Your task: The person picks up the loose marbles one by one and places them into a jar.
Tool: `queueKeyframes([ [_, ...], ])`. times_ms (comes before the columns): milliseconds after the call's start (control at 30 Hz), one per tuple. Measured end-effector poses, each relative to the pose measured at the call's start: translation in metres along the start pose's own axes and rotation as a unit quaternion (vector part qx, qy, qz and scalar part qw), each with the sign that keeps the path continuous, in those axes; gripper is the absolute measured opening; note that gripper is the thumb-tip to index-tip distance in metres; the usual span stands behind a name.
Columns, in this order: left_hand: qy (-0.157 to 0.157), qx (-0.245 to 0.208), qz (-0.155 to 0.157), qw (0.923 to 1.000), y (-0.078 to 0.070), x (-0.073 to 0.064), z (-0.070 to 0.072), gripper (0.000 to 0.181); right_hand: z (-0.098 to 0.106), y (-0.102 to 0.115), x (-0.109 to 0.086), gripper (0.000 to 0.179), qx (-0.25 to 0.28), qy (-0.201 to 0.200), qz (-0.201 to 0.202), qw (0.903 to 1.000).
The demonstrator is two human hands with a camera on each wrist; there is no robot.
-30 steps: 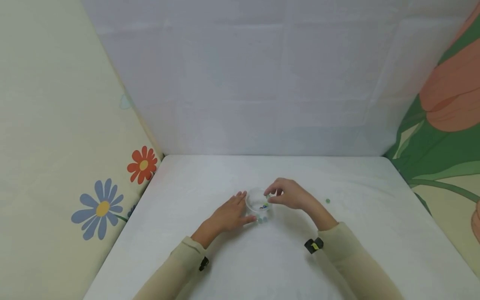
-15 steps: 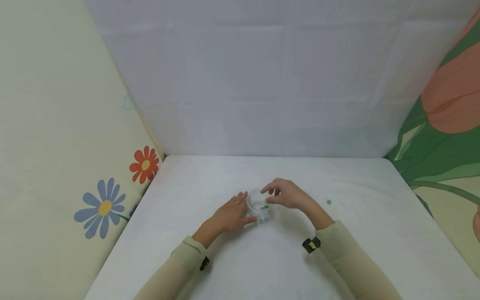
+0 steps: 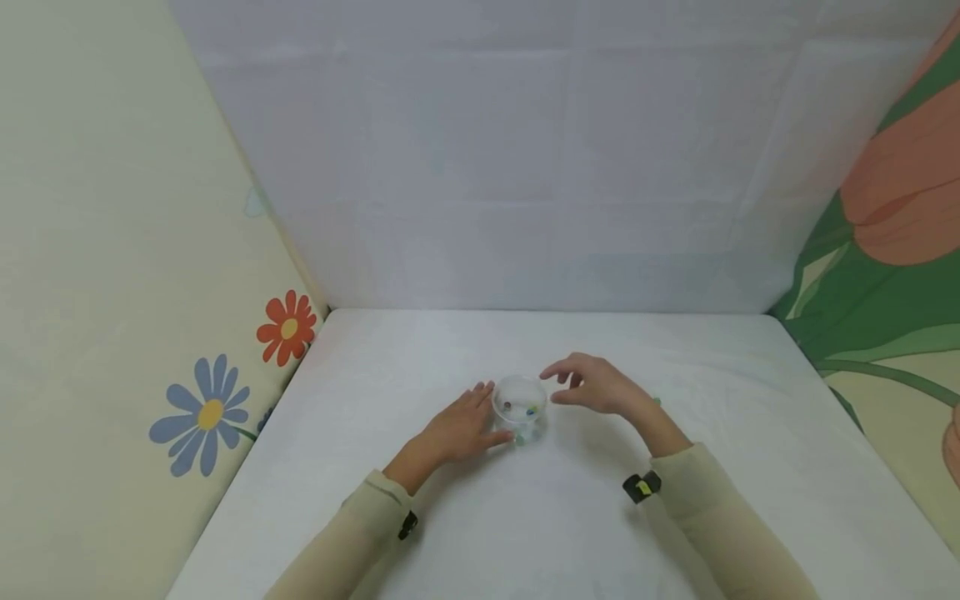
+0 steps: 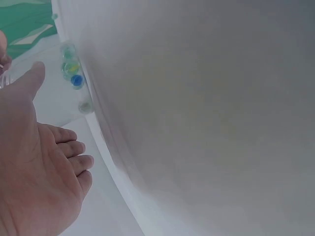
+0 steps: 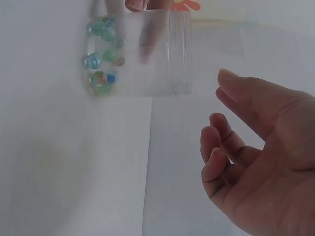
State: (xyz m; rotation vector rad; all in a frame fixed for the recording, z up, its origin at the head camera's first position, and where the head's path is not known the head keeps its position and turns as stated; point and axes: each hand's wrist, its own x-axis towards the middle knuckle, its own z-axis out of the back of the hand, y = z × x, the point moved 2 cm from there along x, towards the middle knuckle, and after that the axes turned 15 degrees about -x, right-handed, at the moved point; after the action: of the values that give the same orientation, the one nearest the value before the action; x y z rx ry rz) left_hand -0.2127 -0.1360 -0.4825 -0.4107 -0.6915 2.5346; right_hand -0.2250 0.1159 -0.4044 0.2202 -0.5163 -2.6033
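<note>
A clear plastic jar (image 3: 520, 402) stands upright on the white table, with several glass marbles (image 5: 102, 56) in green, blue and brown at its bottom. Against the jar's left side lies my left hand (image 3: 459, 427), its fingers stretched along the far side and its thumb reaching across the near side. My right hand (image 3: 591, 385) hovers just to the right of the rim. In the right wrist view, that hand (image 5: 261, 147) has loosely bent fingers, apart from the thumb, with nothing between them.
A single green marble (image 3: 657, 401) lies on the table at the right, partly covered by the right forearm. White cloth covers the table (image 3: 510, 533) and hangs behind it as a backdrop (image 3: 480, 167). Flower-patterned walls (image 3: 112, 250) border both sides.
My right hand was over the jar's rim, with a small greenish marble at its fingertips a second ago. It has let go and moved right, off the rim. The left hand has stayed put.
</note>
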Motion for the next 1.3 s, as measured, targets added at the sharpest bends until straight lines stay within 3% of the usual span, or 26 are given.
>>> queueKeyframes([
  [600, -0.003, 0.004, -0.005, 1.0000, 0.003, 0.002, -0.002, 0.093, 0.008, -0.046, -0.027, 0.042, 0.019, 0.007, -0.069, 0.9974],
  [1133, 0.002, 0.004, -0.007, 1.0000, 0.002, 0.003, -0.005, 0.094, 0.013, -0.097, -0.062, 0.048, 0.035, 0.003, -0.153, 0.9877],
  [1300, 0.001, 0.006, -0.001, 1.0000, 0.002, 0.003, -0.003, 0.094, 0.012, -0.111, -0.068, 0.051, 0.037, 0.007, -0.156, 0.9870],
])
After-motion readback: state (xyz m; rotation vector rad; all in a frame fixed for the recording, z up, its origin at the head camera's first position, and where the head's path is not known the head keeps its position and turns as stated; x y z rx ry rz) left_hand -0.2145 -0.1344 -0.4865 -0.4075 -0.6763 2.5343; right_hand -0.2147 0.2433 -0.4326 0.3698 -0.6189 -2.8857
